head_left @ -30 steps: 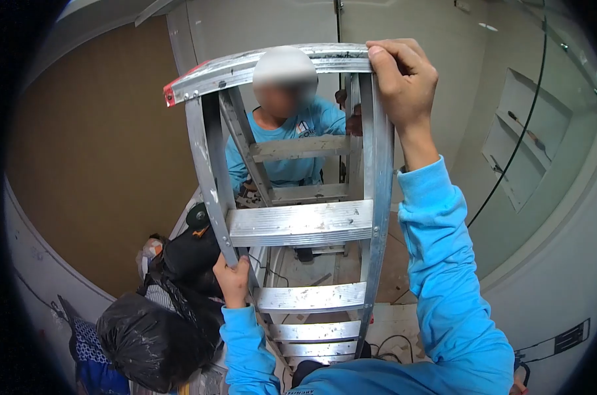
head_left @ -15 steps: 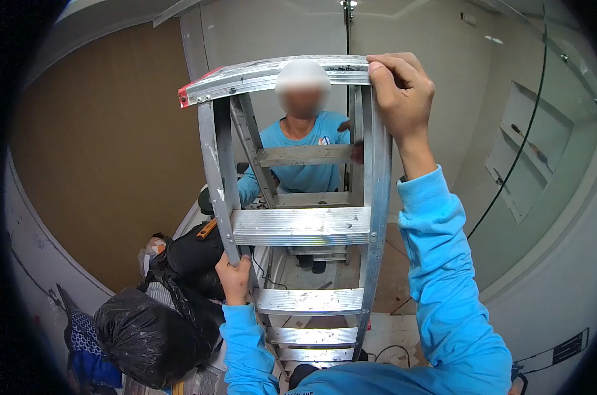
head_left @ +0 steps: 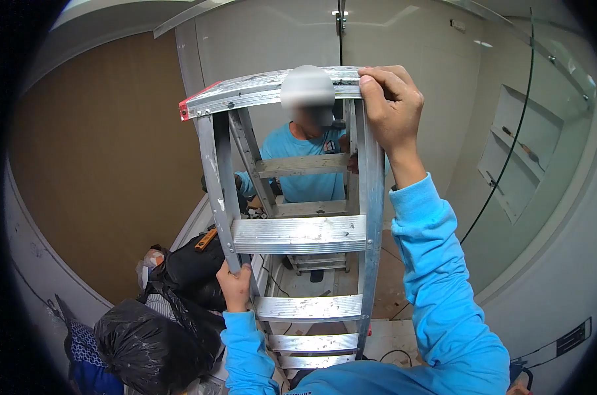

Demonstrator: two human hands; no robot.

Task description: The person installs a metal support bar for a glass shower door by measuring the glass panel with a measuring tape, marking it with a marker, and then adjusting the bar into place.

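An aluminium stepladder (head_left: 298,235) stands upright straight in front of me, paint-spotted, with a red end on its top cap. My right hand (head_left: 398,108) is closed over the right end of the cap, thumb on the near side and fingers on top. Lower down, my left hand (head_left: 236,287) is wrapped around the left side rail, just above a lower step. Behind the ladder is another person in a blue shirt (head_left: 311,184), seen between the steps. One of that person's hands (head_left: 353,162) is by the rear right rail.
Black garbage bags (head_left: 147,342) and a black bag (head_left: 196,270) with an orange-handled tool (head_left: 206,239) lie at the left. A glass panel (head_left: 555,178) stands to the right, before a wall niche (head_left: 519,151) holding tools. A brown panel (head_left: 107,164) covers the left side.
The ladder's top sits slightly lower in view, and the background has shifted a little left. The other person's head has tipped downward. Both my hands keep their hold on the ladder.
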